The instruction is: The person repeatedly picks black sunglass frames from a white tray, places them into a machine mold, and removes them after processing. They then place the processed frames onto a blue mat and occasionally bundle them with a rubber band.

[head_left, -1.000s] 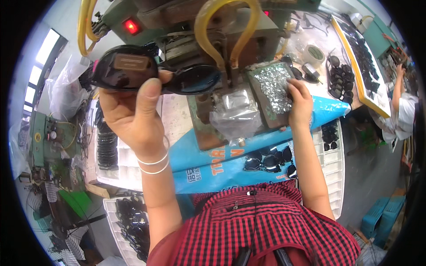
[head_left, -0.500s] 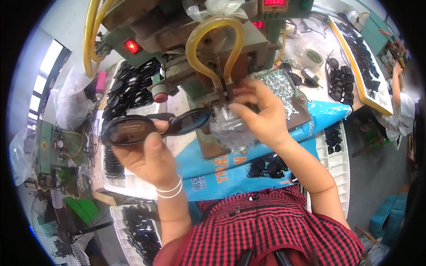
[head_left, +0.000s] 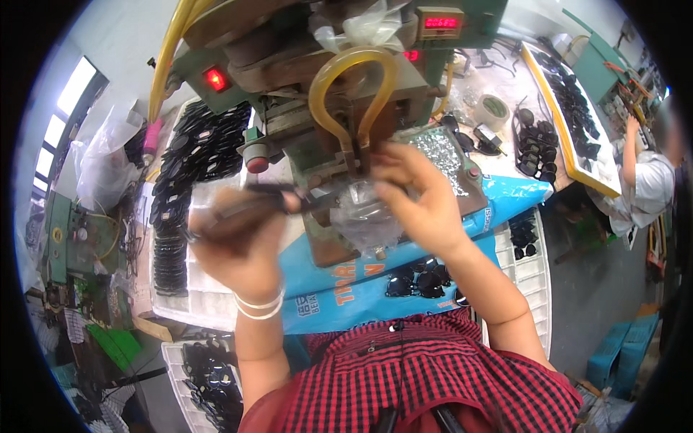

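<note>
My left hand [head_left: 249,252], smeared by motion, grips a pair of dark sunglasses [head_left: 273,190]. One lens lies over my palm; the other end of the frame reaches toward the clear plastic-wrapped block [head_left: 361,213] under the machine. At the metal tips of the bench machine [head_left: 361,162], my right hand [head_left: 419,191] has its fingers curled with thumb and forefinger close together. Whatever they pinch is too small or hidden to make out. Behind that hand, many tiny silvery metal pieces [head_left: 445,155] lie on the machine's plate.
A looped yellow hose [head_left: 317,90] hangs in front of the machine, beside a red button [head_left: 256,160]. White trays of black glasses parts [head_left: 191,169] stand left and right. Sunglasses [head_left: 419,280] lie on blue plastic [head_left: 325,307] near me. At far right is another person's sleeve [head_left: 653,177].
My left hand has tilted the sunglasses, turning the near lens from facing up to nearly edge-on. My right hand stays by the machine tips. The whole view has shifted slightly.
</note>
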`<state>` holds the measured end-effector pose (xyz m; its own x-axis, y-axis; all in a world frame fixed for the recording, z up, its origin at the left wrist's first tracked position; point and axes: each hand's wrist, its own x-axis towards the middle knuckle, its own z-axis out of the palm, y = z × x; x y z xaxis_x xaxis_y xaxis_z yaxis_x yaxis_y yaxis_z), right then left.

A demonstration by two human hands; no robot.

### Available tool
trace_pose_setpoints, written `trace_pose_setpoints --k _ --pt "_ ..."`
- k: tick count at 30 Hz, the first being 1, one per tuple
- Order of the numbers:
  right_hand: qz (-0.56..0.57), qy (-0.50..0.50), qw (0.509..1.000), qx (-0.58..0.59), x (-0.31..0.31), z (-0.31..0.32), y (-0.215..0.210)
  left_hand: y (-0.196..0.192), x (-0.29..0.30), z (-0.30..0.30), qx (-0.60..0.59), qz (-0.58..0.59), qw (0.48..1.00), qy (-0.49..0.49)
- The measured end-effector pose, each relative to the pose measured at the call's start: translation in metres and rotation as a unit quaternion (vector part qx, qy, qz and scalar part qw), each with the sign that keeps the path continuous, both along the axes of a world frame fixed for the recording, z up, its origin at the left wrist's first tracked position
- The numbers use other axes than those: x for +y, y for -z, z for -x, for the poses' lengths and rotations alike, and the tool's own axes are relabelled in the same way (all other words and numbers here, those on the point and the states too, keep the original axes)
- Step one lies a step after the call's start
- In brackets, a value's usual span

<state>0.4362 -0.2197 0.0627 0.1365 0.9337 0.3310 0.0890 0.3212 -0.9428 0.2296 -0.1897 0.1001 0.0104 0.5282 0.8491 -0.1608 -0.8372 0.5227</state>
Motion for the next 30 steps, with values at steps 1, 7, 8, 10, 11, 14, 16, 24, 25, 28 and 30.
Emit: trace_pose_setpoints --k 1,7,8,10,11,14,16,24,25,28,30 --pt "-0.021 0.077 0.989 -0.124 0.008 -0.012 -0.001 0.005 -0.006 -0.001 0.031 -0.035 0.999 0.021" --pt "-0.075 0.194 0.814 -0.542 0.032 -0.064 0.079 0.022 -0.014 -0.016 0.385 -0.28 0.878 -0.056" --pt "-0.076 0.199 0.817 -0.535 0.031 -0.071 0.083 0.025 -0.011 -0.02 0.373 -0.293 0.878 -0.056" --pt "-0.071 0.209 0.824 -0.521 0.024 -0.085 0.089 0.03 -0.008 -0.029 0.35 -0.318 0.879 -0.05" --pt "-0.062 0.221 0.849 -0.476 0.021 -0.092 0.09 0.027 -0.009 -0.028 0.372 -0.312 0.873 -0.046" --pt "0.016 0.247 0.937 -0.248 0.016 -0.099 0.073 0.029 -0.009 -0.029 0.368 -0.303 0.878 -0.049" --pt "0.022 0.242 0.923 -0.299 0.016 -0.098 0.077 0.028 -0.007 -0.028 0.355 -0.302 0.884 -0.04" --pt "-0.067 0.155 0.791 -0.588 0.031 -0.091 0.075 0.031 -0.009 -0.02 0.362 -0.322 0.873 -0.063" --pt "-0.08 0.184 0.836 -0.511 0.032 -0.097 0.084 0.034 -0.007 -0.022 0.352 -0.324 0.876 -0.071" --pt "0.01 0.195 0.964 -0.179 0.046 -0.102 0.091 0.045 -0.017 -0.022 0.328 -0.274 0.901 -0.076" --pt "0.004 0.183 0.981 -0.07 0.057 -0.1 0.102 0.052 -0.028 -0.022 0.296 -0.214 0.928 -0.073"
